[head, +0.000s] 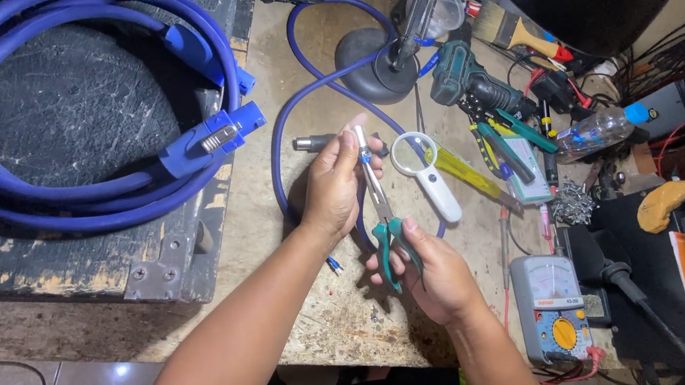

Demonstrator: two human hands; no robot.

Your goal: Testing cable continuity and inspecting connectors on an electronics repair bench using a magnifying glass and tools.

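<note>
At the centre of the bench (323, 324) the right hand (438, 280) is clenched around the green grips of long-nose pliers (378, 205), whose slim jaws run toward 12 o'clock from that hand. The left hand (335, 186) sits at 10 o'clock of the right, its fingers curled around a thin blue wire (282, 113), with thumb and fingertips pinching a small blue piece right at the plier tips; what exactly the jaws bite on is too small to tell. The wire loops away toward 12 o'clock, past a black lamp base (371, 64). Just at 3 o'clock of the plier tips lies a white magnifier (424, 170), close but apart. At 9 to 10 o'clock of the hands, a thick blue cable coil (40, 180) with blue plugs rests on a dark worn case (74, 103). At 4 o'clock of the right hand lies a grey meter (551, 302) with a yellow dial. A green drill (472, 87) lies at 2 o'clock, among loose screwdrivers, a paintbrush and a plastic bottle (602, 128).
</note>
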